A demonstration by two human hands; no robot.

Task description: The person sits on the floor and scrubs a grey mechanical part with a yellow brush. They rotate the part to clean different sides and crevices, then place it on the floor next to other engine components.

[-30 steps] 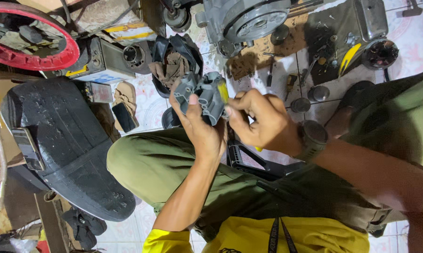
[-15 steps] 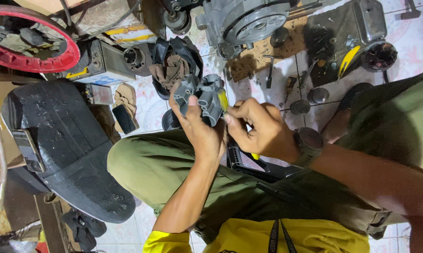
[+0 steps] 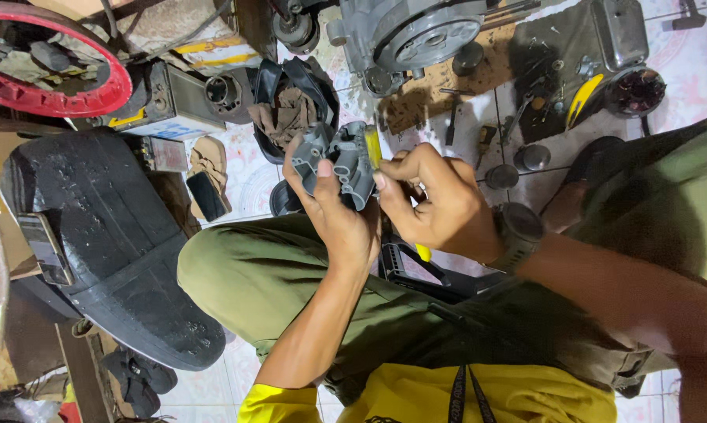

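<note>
My left hand (image 3: pixel 334 211) grips a grey plastic housing with several round sockets (image 3: pixel 339 160), held up over my knee. My right hand (image 3: pixel 436 207), with a dark watch (image 3: pixel 518 231) on its wrist, pinches a thin yellow-handled tool (image 3: pixel 371 147) whose end rests against the right side of the housing. The tool's tip is hidden between my fingers and the housing. Both hands hover above my olive trouser leg (image 3: pixel 251 266).
A black scooter seat (image 3: pixel 110 243) lies at left, a red-rimmed wheel (image 3: pixel 48 66) at top left. A grey engine case (image 3: pixel 416 35), a black cover with a yellow strip (image 3: pixel 581 86), loose bolts and small tools lie on the tiled floor ahead. A battery box (image 3: pixel 169 106) stands beside a sandal (image 3: pixel 208 180).
My right hand has shifted slightly up along the housing with the yellow tool, which now stands more upright. My left hand keeps the same grip.
</note>
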